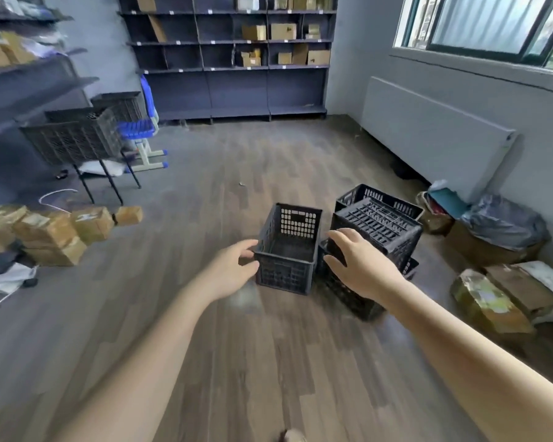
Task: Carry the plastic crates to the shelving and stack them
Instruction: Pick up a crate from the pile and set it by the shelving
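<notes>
Now both bare arms reach out over the wood-plank floor (268,346) toward a cluster of black plastic crates. The left hand (233,269) is open, fingers curled at the near left corner of the upright crate (286,250), touching or just short of its rim; I cannot tell which. The right hand (361,266) is open too, fingers spread, in front of the tilted crate (377,231) that lies bottom-up across the others just to the right. Neither hand grips anything. Far across the room stands the dark shelving (233,59) with cardboard boxes on it, well apart from the crates. More dark crates (74,135) sit raised at the left, near a blue chair (141,129).
</notes>
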